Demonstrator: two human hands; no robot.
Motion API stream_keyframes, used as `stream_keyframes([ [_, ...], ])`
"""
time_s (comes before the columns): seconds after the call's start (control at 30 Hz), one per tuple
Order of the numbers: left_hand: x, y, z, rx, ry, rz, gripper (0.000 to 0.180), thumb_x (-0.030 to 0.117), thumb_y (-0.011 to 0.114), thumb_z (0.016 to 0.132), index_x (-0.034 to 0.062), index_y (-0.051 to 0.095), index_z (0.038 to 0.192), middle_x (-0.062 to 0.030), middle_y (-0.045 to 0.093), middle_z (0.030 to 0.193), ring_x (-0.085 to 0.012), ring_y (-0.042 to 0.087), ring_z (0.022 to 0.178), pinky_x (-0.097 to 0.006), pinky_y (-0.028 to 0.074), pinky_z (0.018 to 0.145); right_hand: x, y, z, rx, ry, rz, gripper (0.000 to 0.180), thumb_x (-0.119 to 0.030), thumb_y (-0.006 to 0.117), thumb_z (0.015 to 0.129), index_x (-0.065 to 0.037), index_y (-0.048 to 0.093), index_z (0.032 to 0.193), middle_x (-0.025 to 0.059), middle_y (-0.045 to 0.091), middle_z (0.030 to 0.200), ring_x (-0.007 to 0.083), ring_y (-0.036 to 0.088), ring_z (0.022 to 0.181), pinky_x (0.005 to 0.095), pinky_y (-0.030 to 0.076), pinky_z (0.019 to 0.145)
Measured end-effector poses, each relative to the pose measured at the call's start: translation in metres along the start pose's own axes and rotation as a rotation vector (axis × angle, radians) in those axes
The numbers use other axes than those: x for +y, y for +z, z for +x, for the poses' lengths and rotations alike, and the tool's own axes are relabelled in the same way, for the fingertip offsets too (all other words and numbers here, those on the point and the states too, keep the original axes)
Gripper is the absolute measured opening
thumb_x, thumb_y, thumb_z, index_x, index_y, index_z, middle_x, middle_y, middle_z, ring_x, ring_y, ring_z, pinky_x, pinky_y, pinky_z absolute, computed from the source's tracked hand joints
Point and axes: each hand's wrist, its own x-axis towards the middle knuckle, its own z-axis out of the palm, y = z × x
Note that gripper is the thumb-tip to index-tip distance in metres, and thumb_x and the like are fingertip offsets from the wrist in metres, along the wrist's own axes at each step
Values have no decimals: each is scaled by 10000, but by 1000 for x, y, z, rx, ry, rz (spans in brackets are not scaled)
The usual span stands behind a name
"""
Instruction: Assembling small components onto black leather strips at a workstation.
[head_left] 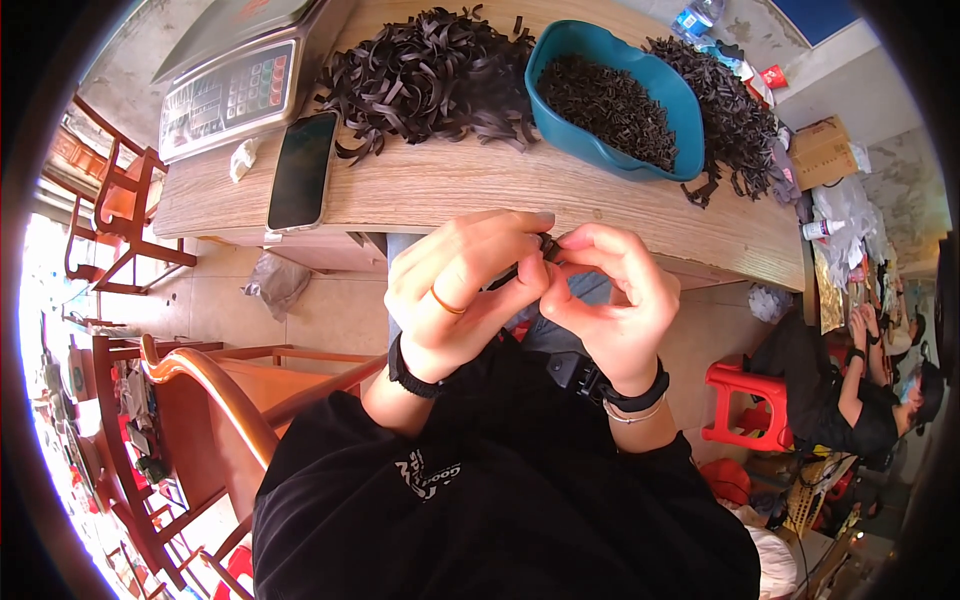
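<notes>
Close to the table's front edge, my left hand (460, 275) and my right hand (622, 290) meet at the fingertips. Both pinch a small dark strip (547, 246), mostly covered by the fingers. Beyond them on the wooden table (420, 195) lies a heap of loose dark strips (430, 85). Right of that heap stands a teal plastic basin (588, 152) holding many short, dark folded pieces (612, 105). Another heap of dark pieces (735, 130) spreads along the basin's right side.
A digital scale (230, 95) sits at the table's left, with a phone (303, 170) and a crumpled tissue (243, 159) nearby. Wooden chairs (215, 375) stand at left. A red stool (745, 405) and another person (870, 410) are at right, below a cardboard box (822, 152).
</notes>
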Motion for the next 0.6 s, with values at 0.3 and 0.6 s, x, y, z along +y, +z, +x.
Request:
stream_keyframes([
  [0.3,-4,-21,13,-345,193,81,323,63,717,616,35,643,929,-83,634,944,-216,635,763,-292,531,621,3,-16,1,-45,100,114,295,55,724,695,30,581,952,107,679,783,129,667,670,217,501,604],
  [0.6,-5,-21,13,-364,218,116,358,70,706,580,23,642,929,-88,619,966,-223,633,770,-297,532,609,-1,-14,2,-40,26,-35,282,50,724,694,14,601,946,87,673,784,128,668,682,223,513,609],
])
